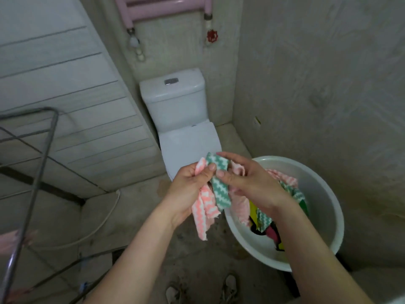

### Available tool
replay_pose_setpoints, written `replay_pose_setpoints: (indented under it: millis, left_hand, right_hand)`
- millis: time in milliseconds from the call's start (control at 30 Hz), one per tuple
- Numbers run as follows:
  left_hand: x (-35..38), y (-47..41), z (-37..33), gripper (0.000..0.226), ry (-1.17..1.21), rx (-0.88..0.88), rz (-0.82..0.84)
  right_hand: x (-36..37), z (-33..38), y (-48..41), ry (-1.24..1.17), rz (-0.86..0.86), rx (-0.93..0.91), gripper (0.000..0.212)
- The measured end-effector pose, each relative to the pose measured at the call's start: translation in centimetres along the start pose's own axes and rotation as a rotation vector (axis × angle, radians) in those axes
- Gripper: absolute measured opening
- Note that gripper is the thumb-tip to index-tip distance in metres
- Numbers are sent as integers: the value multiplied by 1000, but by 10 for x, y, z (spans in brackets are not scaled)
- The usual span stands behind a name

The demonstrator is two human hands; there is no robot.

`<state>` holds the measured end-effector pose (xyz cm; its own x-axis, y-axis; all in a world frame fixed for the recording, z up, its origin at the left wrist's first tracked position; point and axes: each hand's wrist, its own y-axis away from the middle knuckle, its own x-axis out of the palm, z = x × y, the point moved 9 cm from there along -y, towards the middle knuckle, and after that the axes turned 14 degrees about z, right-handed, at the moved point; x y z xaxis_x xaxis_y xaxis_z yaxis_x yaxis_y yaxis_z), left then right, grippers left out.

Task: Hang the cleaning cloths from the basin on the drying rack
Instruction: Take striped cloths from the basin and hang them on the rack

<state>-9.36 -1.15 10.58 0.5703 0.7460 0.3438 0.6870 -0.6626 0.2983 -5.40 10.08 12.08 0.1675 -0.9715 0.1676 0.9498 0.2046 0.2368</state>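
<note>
My left hand (190, 183) grips a bunch of cleaning cloths in front of me: a pink-and-white zigzag cloth (205, 212) hangs below it. My right hand (247, 178) pinches a green-and-white zigzag cloth (220, 189) in the same bunch, thumb and fingers on its upper part. A white round basin (324, 205) sits low at the right, with more pink, green and yellow cloths (285, 183) inside. The grey metal drying rack (37, 163) stands at the far left, with a pink cloth (13, 238) over a lower bar.
A white toilet (182, 119) stands straight ahead against the wall. A pink radiator pipe (162, 7) with a red valve (212, 36) hangs above it. A white hose (105, 218) lies on the concrete floor. My shoes (230, 286) show at the bottom.
</note>
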Motion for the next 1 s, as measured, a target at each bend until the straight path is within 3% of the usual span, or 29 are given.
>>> replay_pose_setpoints:
  millis: [100,233,300,467,567,700,767,933,1000]
  left_hand:
    - [-18,23,-24,19,-42,77,-48]
    - [-49,58,-50,15,-68,208,-183]
    - [-75,83,-62,19,-37,269,-278]
    - [-146,138,-81,26,4,301,-480]
    - [-178,164,-86,17,-47,277,-552]
    - [-233,213,-91,40,-292,309,-767]
    - [-256,237,-96,27,-359,324,-855]
    - [-283,274,-110,5,-505,303,-839]
    - [-291,283,-108,11,-448,293,-752]
  right_hand:
    - [35,27,-15,139,109,-39,25]
    - [65,48,-35,384,109,-90,23]
    - [94,55,-47,334,143,-119,34]
    - [164,52,-79,28,196,-101,26]
    - [200,45,-95,-60,203,-44,30]
    - [256,46,-120,123,210,-47,9]
    - [281,47,-133,293,223,-64,15]
    - [329,44,-157,516,374,-30,24]
    - [350,45,-165,488,471,-12,22]
